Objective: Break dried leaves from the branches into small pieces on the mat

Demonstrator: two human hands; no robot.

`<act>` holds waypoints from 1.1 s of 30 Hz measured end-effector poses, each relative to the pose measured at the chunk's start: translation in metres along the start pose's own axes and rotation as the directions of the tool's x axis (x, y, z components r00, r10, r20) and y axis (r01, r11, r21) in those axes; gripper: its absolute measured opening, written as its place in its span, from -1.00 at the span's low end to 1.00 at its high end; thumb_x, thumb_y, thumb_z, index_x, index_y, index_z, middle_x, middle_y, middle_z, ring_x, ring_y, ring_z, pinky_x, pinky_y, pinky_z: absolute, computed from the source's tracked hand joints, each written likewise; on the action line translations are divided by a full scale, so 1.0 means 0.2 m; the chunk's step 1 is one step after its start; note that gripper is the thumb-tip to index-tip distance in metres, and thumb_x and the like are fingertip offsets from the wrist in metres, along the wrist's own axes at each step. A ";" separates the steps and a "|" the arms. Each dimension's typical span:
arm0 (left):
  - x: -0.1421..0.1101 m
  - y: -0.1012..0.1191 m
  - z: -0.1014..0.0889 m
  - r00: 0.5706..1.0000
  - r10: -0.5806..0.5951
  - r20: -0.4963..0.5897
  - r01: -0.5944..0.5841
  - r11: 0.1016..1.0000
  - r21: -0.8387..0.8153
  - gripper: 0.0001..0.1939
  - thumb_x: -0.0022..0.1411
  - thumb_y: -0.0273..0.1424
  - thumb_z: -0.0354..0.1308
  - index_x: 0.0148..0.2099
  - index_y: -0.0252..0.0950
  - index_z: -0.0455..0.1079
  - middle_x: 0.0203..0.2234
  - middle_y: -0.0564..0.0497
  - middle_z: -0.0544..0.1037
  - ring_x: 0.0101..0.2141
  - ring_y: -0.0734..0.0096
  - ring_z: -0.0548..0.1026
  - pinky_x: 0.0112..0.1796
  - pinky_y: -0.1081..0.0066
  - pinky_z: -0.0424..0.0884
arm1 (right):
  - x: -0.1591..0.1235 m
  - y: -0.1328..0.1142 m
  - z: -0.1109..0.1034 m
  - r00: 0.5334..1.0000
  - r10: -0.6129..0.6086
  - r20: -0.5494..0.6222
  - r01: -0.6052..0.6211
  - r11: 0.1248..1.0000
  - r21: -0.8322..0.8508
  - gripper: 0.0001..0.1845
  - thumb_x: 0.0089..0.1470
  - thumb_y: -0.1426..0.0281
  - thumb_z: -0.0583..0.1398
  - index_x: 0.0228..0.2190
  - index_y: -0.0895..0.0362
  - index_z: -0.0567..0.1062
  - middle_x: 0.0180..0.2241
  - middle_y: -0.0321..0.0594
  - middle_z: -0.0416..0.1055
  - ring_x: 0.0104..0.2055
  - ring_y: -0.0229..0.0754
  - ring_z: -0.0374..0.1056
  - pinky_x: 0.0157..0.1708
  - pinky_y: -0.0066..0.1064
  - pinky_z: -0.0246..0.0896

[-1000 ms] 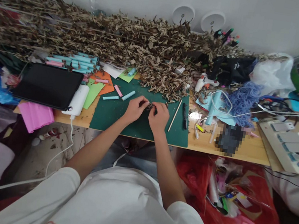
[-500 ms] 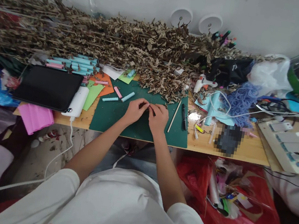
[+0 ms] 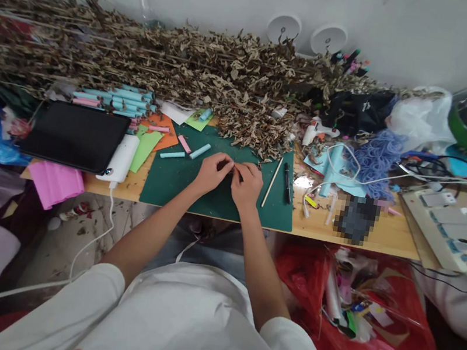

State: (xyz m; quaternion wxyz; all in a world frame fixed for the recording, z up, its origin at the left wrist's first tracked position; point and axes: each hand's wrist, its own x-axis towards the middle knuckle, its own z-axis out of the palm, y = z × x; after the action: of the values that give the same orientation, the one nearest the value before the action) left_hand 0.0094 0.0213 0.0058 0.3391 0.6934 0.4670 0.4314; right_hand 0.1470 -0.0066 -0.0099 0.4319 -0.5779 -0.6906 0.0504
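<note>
Over the green cutting mat (image 3: 174, 183), my left hand (image 3: 212, 173) and my right hand (image 3: 247, 184) meet at the fingertips. Both are closed in a pinch. Whatever sits between the fingers is too small to make out. Left of my hands lie a pink paper roll (image 3: 184, 143) and two light-blue rolls, one of them a blue roll (image 3: 200, 151) set at a slant. To the right of my right hand, a thin wooden stick (image 3: 272, 182) and a black pen (image 3: 288, 182) rest on the mat.
Dried leafy stalks (image 3: 167, 58) spread along the back. At left are a black tablet (image 3: 75, 137), a white power bank (image 3: 123, 160) and stacked blue rolls (image 3: 130, 100). A glue gun (image 3: 320, 131), blue yarn (image 3: 377, 162) and a power strip (image 3: 443, 223) lie right. A red bag (image 3: 405, 320) hangs below.
</note>
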 end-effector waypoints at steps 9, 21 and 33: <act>0.00 0.00 0.00 0.999 -0.032 0.027 0.035 0.992 -0.118 -0.82 0.30 -0.31 0.11 -0.16 -0.29 0.45 -0.29 -0.04 0.57 -0.29 0.38 0.50 -0.21 0.40 0.42 | 0.01 -0.01 0.00 1.000 0.026 -0.006 -0.025 0.997 0.067 -0.74 0.27 0.33 0.07 -0.26 0.08 0.57 -0.26 -0.13 0.51 -0.20 -0.14 0.42 -0.14 -0.27 0.29; 0.00 -0.03 -0.01 1.000 0.009 -0.009 -0.009 0.996 -0.088 -0.87 0.26 -0.33 0.16 -0.28 -0.28 0.46 -0.38 0.01 0.49 -0.37 0.43 0.43 -0.28 0.41 0.38 | 0.02 -0.02 -0.01 0.999 0.045 -0.012 -0.044 0.997 0.066 -0.77 0.23 0.37 0.07 -0.30 0.11 0.53 -0.30 -0.11 0.50 -0.22 -0.13 0.41 -0.17 -0.29 0.30; 0.00 -0.01 0.00 1.000 0.025 0.002 -0.025 0.999 -0.041 -0.91 0.23 -0.39 0.18 -0.32 -0.28 0.48 -0.43 0.03 0.47 -0.40 0.45 0.41 -0.34 0.42 0.33 | 0.01 -0.05 -0.01 0.995 0.101 0.015 -0.100 0.993 -0.063 -0.86 0.17 0.42 0.12 -0.35 0.09 0.50 -0.33 -0.21 0.51 -0.24 -0.15 0.37 -0.11 -0.26 0.09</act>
State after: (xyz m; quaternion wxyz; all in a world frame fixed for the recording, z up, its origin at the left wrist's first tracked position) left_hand 0.0081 0.0224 0.0033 0.3482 0.6927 0.4489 0.4444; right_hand 0.1415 -0.0097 -0.0015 0.4045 -0.6246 -0.6657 0.0561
